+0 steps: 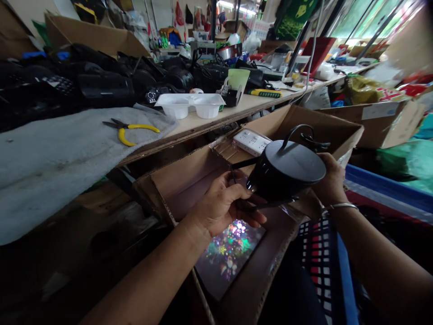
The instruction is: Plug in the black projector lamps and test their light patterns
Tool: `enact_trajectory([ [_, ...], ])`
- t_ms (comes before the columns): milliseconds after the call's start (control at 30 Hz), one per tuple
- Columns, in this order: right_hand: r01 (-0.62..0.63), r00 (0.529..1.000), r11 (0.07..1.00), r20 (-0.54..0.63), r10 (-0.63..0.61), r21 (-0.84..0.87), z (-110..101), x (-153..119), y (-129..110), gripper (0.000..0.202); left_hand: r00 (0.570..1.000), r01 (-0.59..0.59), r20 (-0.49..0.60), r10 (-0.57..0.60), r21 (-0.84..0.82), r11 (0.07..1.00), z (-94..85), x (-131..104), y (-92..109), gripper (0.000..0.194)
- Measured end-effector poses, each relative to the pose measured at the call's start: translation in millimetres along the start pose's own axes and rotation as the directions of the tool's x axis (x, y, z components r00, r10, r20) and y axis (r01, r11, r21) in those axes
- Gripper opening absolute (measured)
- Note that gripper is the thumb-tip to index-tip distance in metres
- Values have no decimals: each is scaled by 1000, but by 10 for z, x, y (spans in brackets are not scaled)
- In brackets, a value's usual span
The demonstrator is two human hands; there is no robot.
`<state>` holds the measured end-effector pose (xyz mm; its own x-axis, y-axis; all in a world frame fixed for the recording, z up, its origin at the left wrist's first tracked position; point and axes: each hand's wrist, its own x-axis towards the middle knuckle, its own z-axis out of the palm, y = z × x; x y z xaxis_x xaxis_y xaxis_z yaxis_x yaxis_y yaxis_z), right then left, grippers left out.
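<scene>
A black projector lamp (287,167) with a round flat base and a black cable is held over an opened cardboard box (182,180). My left hand (226,198) is closed at the lamp's left end, thumb against the housing and fingers beneath it. My right hand (332,178) grips the lamp's right side; most of those fingers are hidden behind it. A coloured light pattern (233,248) of flowers and dots shows on a dark panel inside the box. A white power strip (252,142) lies on the box's far flap, just behind the lamp.
On the workbench are yellow-handled pliers (130,130) on a grey cloth (61,158), a white plastic tray (189,104), a pale green cup (237,81), a utility knife (265,93) and piled black devices (104,85). A blue basket (345,275) stands right of the box.
</scene>
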<state>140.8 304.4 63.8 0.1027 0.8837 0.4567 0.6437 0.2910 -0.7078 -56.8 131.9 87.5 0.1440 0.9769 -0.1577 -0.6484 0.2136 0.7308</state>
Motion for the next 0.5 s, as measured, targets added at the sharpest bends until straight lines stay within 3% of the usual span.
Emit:
enact_trajectory([
  [500, 83, 996, 996, -15, -83, -14, 58, 39, 180, 8, 1000, 2, -7, -2, -19, 1000, -41, -12, -21, 35],
])
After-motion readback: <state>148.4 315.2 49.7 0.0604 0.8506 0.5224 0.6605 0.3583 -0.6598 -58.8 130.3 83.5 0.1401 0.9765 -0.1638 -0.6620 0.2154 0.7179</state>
